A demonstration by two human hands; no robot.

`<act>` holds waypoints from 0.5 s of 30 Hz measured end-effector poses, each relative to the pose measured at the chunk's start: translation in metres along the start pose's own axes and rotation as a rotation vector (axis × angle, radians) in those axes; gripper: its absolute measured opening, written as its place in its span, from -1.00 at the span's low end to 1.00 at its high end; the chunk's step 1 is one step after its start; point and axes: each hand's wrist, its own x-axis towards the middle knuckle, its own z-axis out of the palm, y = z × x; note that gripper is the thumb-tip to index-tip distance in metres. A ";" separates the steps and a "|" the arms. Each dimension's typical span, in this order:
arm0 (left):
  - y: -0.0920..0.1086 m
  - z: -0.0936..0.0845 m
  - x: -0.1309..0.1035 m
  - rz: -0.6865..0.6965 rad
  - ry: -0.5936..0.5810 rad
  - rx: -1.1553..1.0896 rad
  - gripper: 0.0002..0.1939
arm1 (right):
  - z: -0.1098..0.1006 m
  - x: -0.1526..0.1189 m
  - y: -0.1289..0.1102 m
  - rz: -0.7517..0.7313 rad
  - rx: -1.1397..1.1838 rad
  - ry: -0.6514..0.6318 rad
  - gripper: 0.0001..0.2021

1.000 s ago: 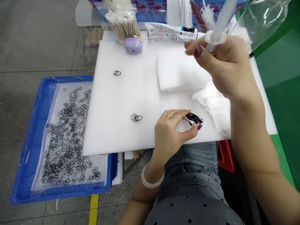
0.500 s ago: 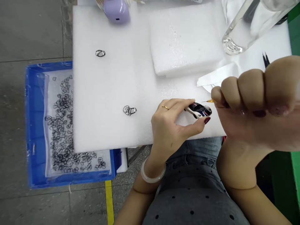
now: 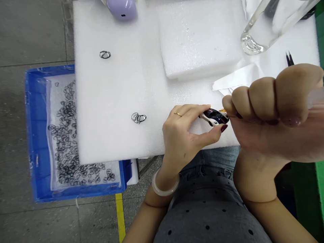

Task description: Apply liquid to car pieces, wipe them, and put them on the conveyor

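Note:
My left hand (image 3: pixel 181 136) pinches a small toy car (image 3: pixel 214 117), white and dark with a red stripe, between thumb and fingers at the front edge of the white foam board (image 3: pixel 113 87). My right hand (image 3: pixel 273 118) is curled in a fist beside the car. From its little-finger side pokes the orange end of a thin tool (image 3: pixel 223 110), right at the car's right end. The rest of that tool is hidden in the fist. On the foam left of my hands lies a small cluster of black-rimmed clear pieces (image 3: pixel 138 118), with another such piece (image 3: pixel 105 54) farther back.
A blue tray (image 3: pixel 73 195) at the left holds many thin black loop-shaped pieces (image 3: pixel 68 145). A raised foam block (image 3: pixel 199 40) stands behind my hands. White tissue (image 3: pixel 238 79), a clear glass vessel (image 3: pixel 254 44), black tweezers (image 3: pixel 290 59) and a purple case (image 3: pixel 123 8) are farther back.
My right hand has moved left, bringing the orange-ended tool up to the car; its thin needle-like tip no longer shows apart from it. My left hand keeps holding the car.

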 end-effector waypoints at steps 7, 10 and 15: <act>0.000 0.000 0.000 0.000 0.001 -0.010 -0.79 | -0.006 0.004 -0.003 0.047 -0.038 -0.023 -0.62; 0.000 0.000 -0.001 0.002 0.003 -0.012 -0.78 | 0.000 0.007 -0.006 0.062 -0.044 -0.019 -0.60; 0.000 0.000 0.000 0.004 0.000 -0.014 -0.78 | -0.003 -0.002 -0.005 0.031 -0.033 0.009 -0.61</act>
